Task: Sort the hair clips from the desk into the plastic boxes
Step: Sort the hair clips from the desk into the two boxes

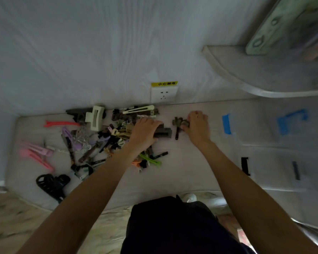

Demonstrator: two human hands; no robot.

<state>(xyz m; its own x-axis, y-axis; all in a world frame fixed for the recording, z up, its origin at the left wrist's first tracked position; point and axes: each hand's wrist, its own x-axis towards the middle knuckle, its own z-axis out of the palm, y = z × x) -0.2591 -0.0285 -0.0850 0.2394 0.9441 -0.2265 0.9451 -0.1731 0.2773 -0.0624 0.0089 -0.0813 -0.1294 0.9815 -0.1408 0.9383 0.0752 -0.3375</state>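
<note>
A mixed pile of hair clips point(99, 136) covers the left half of the white desk point(187, 162). My left hand point(145, 132) lies at the pile's right edge, fingers closed over a dark brown claw clip point(163, 132). My right hand point(196, 125) is further right, pinching a small olive-brown clip point(181, 122); a thin black clip point(177, 133) lies just under it. Clear plastic boxes stand on the right: one with blue tape point(227, 123), another blue-marked one point(290, 121), and nearer ones with black tape point(245, 165).
A white wall socket point(163, 94) with a yellow label sits at the desk's back edge. A curved grey shelf point(255, 74) hangs over the right rear. A large black claw clip point(51, 184) lies near the desk's front left edge. The image is motion-blurred.
</note>
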